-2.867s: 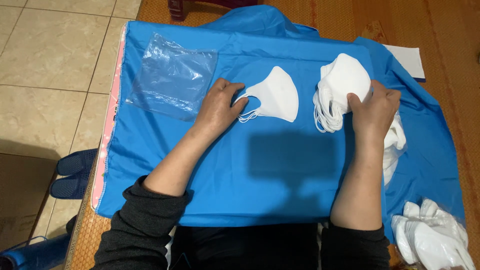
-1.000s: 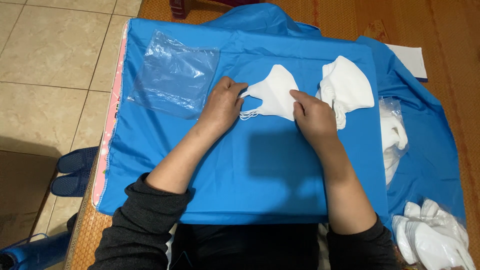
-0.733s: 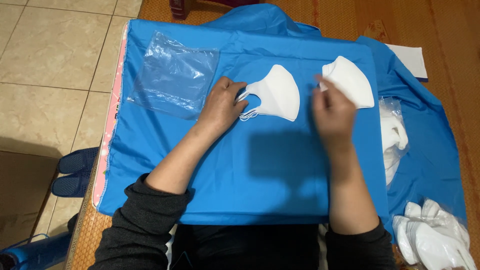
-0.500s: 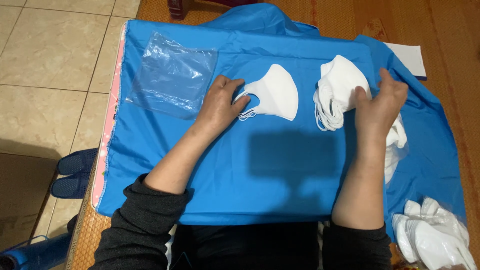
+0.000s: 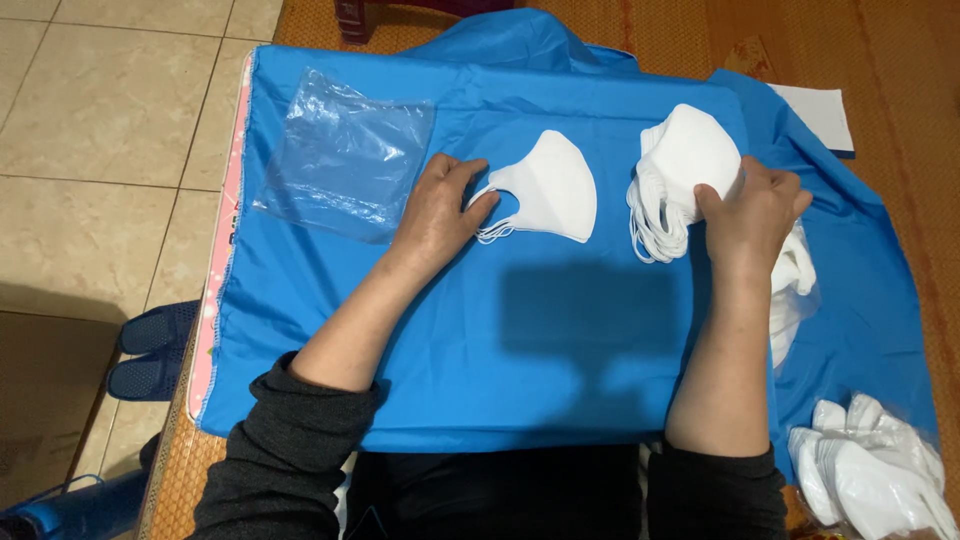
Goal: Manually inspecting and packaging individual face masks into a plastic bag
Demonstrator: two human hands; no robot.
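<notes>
mask (image 5: 552, 190): white, folded flat, ear loops to the left, lying alone on the blue cloth.
stack (image 5: 680, 170): white masks piled together, loops hanging at the lower left, well right of the single mask.

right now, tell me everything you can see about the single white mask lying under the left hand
The single white fabric face mask lies flat on the blue cloth-covered table, folded in half into a curved, fin-like shape with its pointed end away from the person. It looks soft, thin and clean. Its thin white ear loops trail from the left edge, where the left hand presses on them with its fingers. It sits apart from the stack of white masks.
</notes>
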